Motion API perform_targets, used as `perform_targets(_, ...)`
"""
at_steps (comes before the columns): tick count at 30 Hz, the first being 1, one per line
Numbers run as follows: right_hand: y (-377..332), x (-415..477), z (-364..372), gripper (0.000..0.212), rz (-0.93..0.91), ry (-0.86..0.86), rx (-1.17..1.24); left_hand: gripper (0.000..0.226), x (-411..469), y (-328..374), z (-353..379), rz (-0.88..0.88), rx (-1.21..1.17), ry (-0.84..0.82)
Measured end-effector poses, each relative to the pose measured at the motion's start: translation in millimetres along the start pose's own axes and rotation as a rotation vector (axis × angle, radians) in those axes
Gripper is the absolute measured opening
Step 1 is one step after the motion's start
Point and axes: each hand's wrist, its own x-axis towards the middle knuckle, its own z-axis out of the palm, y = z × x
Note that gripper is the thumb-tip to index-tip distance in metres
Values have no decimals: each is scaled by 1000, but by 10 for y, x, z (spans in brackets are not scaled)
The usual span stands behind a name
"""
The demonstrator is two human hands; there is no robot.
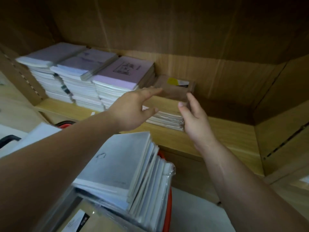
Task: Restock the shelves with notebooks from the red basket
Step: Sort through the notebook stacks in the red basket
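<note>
Wood-grain shelving (217,131) is seen all round. Just above the low stack (167,118) of wrapped notebooks, a brown notebook (173,89) with a yellow-and-black label is pinched at its near corner by the right hand (195,121). Its left edge is touched by the straight fingers of the left hand (132,111). Below the low stack, the red basket (169,198) is filled with pale notebooks.

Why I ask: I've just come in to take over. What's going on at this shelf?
A person is restocking the wooden shelf. Their right hand pinches the near corner of a brown notebook pack, while the left hand, fingers straight, touches its left edge, holding it just above a low pile of wrapped notebooks. Three taller stacks sit to the left. Many notebooks wait in the red basket below.
</note>
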Motion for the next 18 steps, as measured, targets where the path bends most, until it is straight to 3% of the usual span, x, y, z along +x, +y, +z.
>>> perform_targets(7, -680, -466, 173, 55, -84, -211, -224, 56, -739, 57, -466, -378, -140, 34)
perform_targets(10, -868, -757, 263, 57, -136, -429, -272, 55, -1198, 198, -509, -572, -153, 88)
perform_targets(13, -937, -1041, 351, 60, -351, -653, -388, 60, -1657, 347, -418, -702, -168, 117)
perform_targets(16, -911, -1354, 439, 55, -509, -842, -347, 61, -2102, 526, -309, -858, -206, 170)
perform_targets(18, -842, -1561, 478, 53, -500, -985, -289, 59, -2386, 696, -242, -962, -239, 224)
